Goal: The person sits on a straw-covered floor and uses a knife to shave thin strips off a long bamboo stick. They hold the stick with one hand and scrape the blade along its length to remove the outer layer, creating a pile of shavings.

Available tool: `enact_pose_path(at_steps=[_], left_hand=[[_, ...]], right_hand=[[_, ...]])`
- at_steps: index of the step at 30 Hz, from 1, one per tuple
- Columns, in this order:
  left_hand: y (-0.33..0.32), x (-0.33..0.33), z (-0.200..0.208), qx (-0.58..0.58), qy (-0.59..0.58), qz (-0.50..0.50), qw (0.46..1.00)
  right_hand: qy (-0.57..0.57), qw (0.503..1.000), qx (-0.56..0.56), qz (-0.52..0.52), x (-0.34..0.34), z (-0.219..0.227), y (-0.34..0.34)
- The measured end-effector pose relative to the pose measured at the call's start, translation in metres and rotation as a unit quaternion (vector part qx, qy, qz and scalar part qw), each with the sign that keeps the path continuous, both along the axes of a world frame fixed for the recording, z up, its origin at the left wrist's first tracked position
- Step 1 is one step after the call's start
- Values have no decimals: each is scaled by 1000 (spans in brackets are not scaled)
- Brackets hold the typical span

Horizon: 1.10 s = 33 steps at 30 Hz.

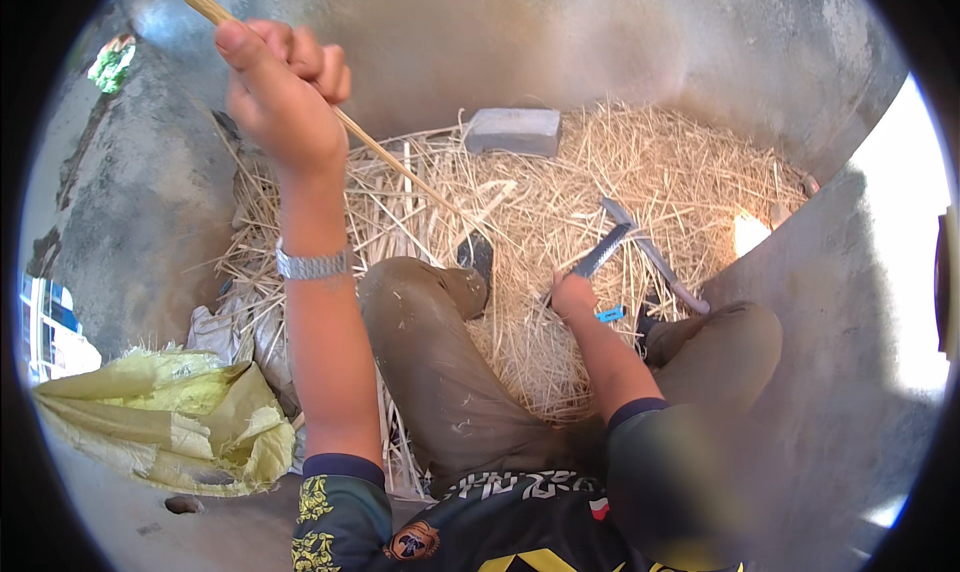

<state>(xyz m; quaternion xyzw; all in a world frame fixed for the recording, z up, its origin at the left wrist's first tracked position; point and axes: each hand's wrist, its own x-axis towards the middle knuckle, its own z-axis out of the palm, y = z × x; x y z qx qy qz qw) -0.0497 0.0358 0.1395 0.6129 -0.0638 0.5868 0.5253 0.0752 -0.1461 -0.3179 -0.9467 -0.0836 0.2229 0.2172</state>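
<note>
Raised at the upper left, my left hand (290,92) is closed round a long thin yellowish stick (395,162), possibly a cane or bamboo strip. It slants down from the top edge toward the straw between my feet. Lower and to the right, my right hand (573,298) grips a dark, flat bar with a patterned face (603,250), which looks like a knife blade or a file. The bar's far end meets a grey curved tool (655,257) lying slantwise by my right foot. A small blue piece (610,314) shows beside my right wrist.
Loose straw and pale strips (660,162) cover the floor. A grey block (513,132) lies at the back against the curved concrete wall (600,52). A torn yellow-green sack (180,422) lies at the left. My bent legs (430,362) flank the work.
</note>
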Motion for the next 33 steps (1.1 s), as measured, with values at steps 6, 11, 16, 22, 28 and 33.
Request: enact_pose_path(at_steps=[6,11,16,22,28,33], left_hand=[[16,39,12,9,9,10,1000],[19,54,17,-1,4,-4,1000],[14,48,17,-10,11,-12,1000],[17,32,44,12,-14,17,1000],[-7,53,30,-76,-34,-68,994],[-15,78,11,-114,-29,-26,993]], right_hand=[[-246,951,-143,-122,116,3,-90],[-6,976,-92,-198,154,-24,-202],[-100,975,-152,-129,114,-25,-194],[-51,982,-167,-65,91,14,-172],[110,978,-165,-63,115,64,-191],[-132,976,-170,-14,109,151,-169]])
